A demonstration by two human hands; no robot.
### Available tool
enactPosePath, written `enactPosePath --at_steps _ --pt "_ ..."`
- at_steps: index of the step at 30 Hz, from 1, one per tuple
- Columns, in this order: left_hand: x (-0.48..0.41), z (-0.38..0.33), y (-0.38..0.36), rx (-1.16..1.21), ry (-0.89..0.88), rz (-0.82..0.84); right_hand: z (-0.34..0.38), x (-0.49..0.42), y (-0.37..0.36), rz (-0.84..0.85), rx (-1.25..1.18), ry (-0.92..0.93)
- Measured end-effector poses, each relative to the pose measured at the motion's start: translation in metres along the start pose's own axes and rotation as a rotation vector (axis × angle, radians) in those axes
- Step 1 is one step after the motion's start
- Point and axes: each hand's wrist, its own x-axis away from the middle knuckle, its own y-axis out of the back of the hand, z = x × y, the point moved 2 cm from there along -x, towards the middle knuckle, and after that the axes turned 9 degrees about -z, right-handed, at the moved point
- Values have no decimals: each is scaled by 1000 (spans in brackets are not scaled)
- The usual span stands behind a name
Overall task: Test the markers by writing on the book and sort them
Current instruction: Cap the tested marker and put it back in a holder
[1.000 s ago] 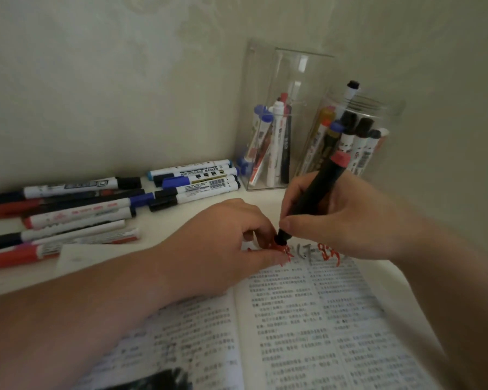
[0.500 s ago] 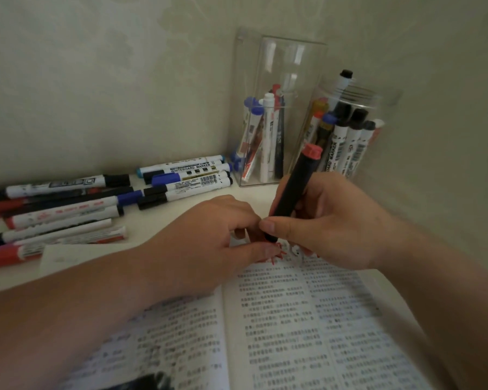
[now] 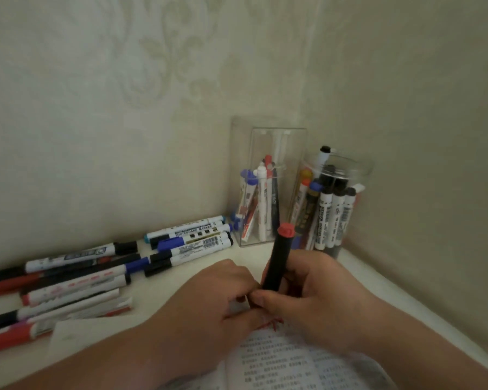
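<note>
My right hand (image 3: 316, 302) grips a black marker (image 3: 278, 260) with a red end cap, held nearly upright over the top of the open book (image 3: 288, 361). My left hand (image 3: 209, 299) has its fingers pinched at the marker's lower end, which they hide; whether a cap is there I cannot tell. Red scribbles (image 3: 272, 322) show on the page just below the two hands. Several loose markers (image 3: 76, 274) in black, blue and red lie in a row on the white table at the left.
A square clear holder (image 3: 268, 147) and a round clear jar (image 3: 361, 170), both with markers standing in them, sit in the corner behind the hands. Walls close the back and right. A white slip of paper (image 3: 90, 330) lies by the book.
The marker has swung from a slant to nearly upright and lifted off the page. Both hands have drawn together at its lower end. The view has tilted upward.
</note>
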Motion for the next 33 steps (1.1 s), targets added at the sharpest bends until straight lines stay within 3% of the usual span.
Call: enactPosePath --at_steps 4,9,13,17,23,33 --pt "-2 -5 9 -19 143 -54 5 0 11 -190 -213 6" --pt "-19 -26 40 45 313 -302 5 1 25 -349 -433 -45" --pt "-60 -50 80 -184 198 -318 8 0 26 -384 -411 -12" --pt "-113 -50 109 -345 134 -458 12 1 27 -459 -350 44" --pt "-152 -24 94 -240 273 -369 19 3 35 -524 -358 116" --pt "-167 -35 104 -225 246 -533 55 -8 77 -643 -427 105"
